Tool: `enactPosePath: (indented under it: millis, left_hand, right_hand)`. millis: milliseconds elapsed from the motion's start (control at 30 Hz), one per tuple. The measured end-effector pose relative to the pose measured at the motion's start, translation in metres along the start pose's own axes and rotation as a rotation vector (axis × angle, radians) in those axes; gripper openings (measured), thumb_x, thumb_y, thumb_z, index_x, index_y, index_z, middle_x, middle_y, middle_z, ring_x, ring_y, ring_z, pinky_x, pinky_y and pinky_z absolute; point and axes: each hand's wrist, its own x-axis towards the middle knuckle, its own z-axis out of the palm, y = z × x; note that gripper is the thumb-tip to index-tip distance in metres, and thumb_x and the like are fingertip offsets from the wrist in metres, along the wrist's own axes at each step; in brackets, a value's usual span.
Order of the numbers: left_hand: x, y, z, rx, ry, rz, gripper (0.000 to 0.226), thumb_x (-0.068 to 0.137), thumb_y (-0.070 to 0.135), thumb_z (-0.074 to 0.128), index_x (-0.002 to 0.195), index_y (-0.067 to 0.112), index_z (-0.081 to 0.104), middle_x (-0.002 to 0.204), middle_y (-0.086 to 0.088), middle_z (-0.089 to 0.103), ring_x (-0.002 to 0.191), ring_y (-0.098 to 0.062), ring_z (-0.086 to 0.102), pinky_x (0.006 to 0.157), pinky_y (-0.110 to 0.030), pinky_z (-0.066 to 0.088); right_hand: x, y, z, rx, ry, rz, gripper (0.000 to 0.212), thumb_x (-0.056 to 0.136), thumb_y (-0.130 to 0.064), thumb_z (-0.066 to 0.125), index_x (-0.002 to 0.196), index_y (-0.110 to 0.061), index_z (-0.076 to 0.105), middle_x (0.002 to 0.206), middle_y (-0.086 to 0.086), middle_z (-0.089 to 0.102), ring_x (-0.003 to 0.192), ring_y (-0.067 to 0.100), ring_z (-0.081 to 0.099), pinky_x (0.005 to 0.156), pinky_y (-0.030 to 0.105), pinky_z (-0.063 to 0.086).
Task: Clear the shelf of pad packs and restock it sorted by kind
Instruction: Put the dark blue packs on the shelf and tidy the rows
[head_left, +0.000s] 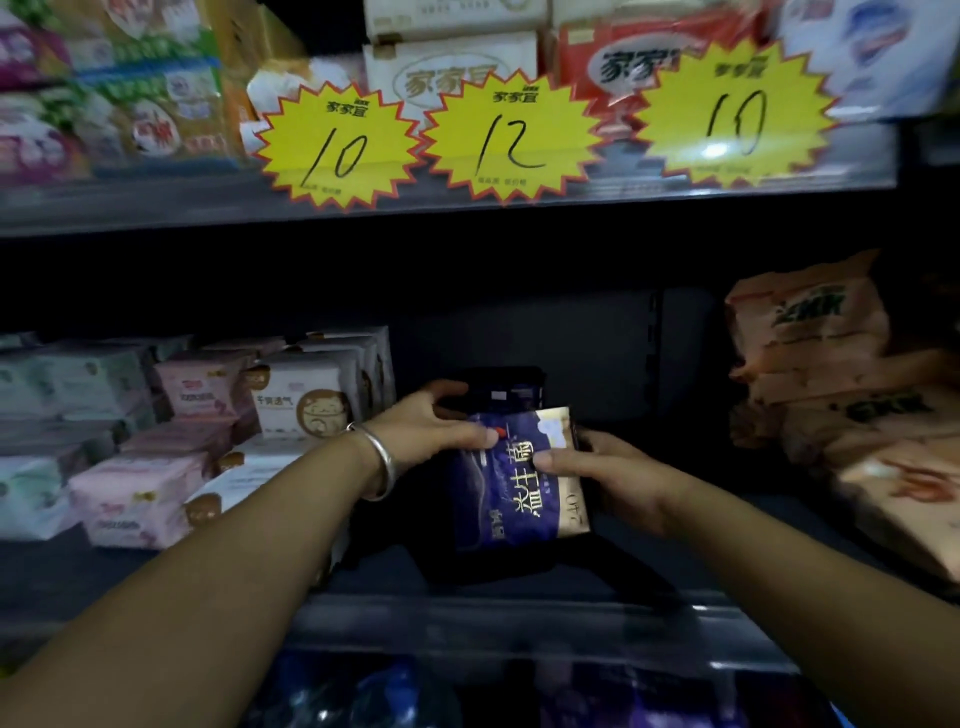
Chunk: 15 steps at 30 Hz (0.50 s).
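The shelf (519, 618) carries orange packs (810, 332) at the right and pink and white packs (197, 387) at the left. In the dark gap between them, a navy pad pack (519, 483) (gold corner up) is grasped by the left hand (436, 426) and the right hand (608, 478), thumbs on its face. A silver bangle (382, 460) circles the left wrist.

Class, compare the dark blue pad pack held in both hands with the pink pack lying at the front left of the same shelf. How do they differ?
The dark blue pad pack is navy with a gold corner; the pink pack is pale pink.
The blue pack is gripped by the left hand and right hand; the pink pack is untouched.
The blue pack sits in the open middle gap; the pink pack lies among stacked packs.
Both are soft plastic-wrapped packs.
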Motion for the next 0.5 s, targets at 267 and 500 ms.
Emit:
enactPosePath:
  millis: [267,500]
  left_hand:
    - [-0.048,-0.008,0.018,-0.231,-0.18,-0.235,0.09,0.059,0.069,0.069,0.133,0.025,0.042,0.126,-0.002,0.057,0.111,-0.027,0.058,0.084,-0.057,0.05]
    - [-0.054,0.004,0.017,-0.616,-0.215,-0.246,0.057,0.065,0.062,0.056,0.106,0.024,0.065,0.106,-0.005,0.071,0.103,-0.032,0.062,0.081,-0.061,0.048]
  right_hand:
    - [-0.036,0.0,0.008,0.182,0.142,-0.128,0.039,0.073,-0.011,0.068,0.111,-0.01,0.058,0.089,0.005,0.074,0.075,0.017,0.072,0.06,0.028,0.056]
    - [-0.044,-0.005,0.001,-0.226,0.12,-0.342,0.092,0.063,0.014,0.077,0.133,-0.035,0.043,0.123,-0.002,0.062,0.109,0.013,0.062,0.079,0.026,0.054]
